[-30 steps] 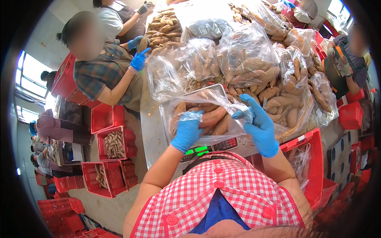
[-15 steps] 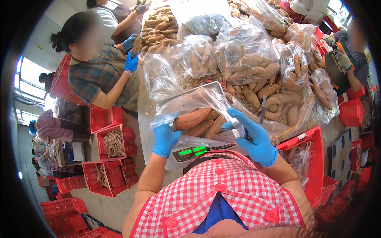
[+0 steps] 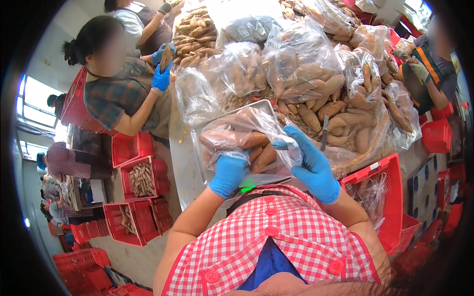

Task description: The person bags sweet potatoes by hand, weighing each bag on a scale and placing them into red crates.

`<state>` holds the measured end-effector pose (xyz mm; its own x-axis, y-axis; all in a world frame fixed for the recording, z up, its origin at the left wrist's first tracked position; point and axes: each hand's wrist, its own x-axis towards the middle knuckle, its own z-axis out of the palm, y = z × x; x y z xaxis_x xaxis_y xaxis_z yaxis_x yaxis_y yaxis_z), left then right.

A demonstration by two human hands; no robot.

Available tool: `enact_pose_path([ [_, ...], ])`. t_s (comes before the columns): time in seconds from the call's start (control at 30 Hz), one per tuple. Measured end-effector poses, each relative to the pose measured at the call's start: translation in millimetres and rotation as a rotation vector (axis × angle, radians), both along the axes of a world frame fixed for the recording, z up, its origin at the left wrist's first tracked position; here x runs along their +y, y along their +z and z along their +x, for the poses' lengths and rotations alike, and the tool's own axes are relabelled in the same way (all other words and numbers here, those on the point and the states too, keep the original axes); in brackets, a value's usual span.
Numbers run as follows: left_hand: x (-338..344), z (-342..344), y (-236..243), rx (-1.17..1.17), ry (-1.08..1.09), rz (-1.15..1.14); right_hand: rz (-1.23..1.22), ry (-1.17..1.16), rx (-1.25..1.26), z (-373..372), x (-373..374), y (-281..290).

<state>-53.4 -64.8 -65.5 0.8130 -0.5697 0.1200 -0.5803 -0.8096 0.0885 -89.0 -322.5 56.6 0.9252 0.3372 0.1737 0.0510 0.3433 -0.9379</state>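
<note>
A clear plastic bag (image 3: 282,157) holding several sweet potatoes (image 3: 264,159) lies on a metal weighing tray (image 3: 199,160), its mouth toward me. My left hand (image 3: 228,173), in a blue glove, is closed on the bag's near left side; its fingertips are partly hidden by film and sweet potatoes. My right hand (image 3: 316,172), also blue-gloved, pinches the bag's right edge between thumb and fingers. Below the tray, the scale's green-lit display (image 3: 247,189) is mostly covered by my left hand and wrist.
Filled clear bags (image 3: 308,74) and loose sweet potatoes (image 3: 308,118) cover the table beyond. A knife (image 3: 324,133) stands among them at right. A red crate (image 3: 392,202) is by my right arm; more crates (image 3: 133,222) stand at left. Co-workers (image 3: 121,89) work around the table.
My left hand has moved right and inward along the bag, now covering much of the scale display. The bag's left side has been drawn over the sweet potatoes. My right hand stays nearly in place.
</note>
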Motion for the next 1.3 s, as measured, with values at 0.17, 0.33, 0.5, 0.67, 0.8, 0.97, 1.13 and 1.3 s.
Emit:
enact_pose_path([
  [0.17,22.8,5.1,-6.5,0.242,0.089,-0.141,0.062,0.029,0.1,-3.3,-8.0,-7.0],
  [0.33,59.4,1.2,36.1,0.265,0.304,-0.589,0.073,0.064,0.08,-3.7,-20.0,-7.7],
  [0.5,62.2,-19.6,42.1,0.353,0.325,-0.883,0.068,0.17,0.088,-2.3,-26.5,-9.4],
  [0.67,7.7,-39.0,21.7,0.013,0.156,-0.081,0.133,0.18,0.031,5.7,-27.7,-13.4],
  [0.8,1.1,-50.1,-10.7,-0.018,0.21,-0.125,0.078,0.189,-0.042,17.0,-28.0,-18.4],
  [0.97,-0.1,-39.6,10.2,0.037,0.348,-0.232,0.076,0.188,-0.03,23.5,-32.6,-20.3],
  [1.13,22.3,-14.6,39.6,0.285,0.555,-1.257,0.055,0.225,-0.014,28.2,-36.8,-32.4],
  [1.3,33.0,16.2,72.3,0.17,0.387,-1.345,0.114,0.287,-0.008,35.8,-53.7,-45.7],
])
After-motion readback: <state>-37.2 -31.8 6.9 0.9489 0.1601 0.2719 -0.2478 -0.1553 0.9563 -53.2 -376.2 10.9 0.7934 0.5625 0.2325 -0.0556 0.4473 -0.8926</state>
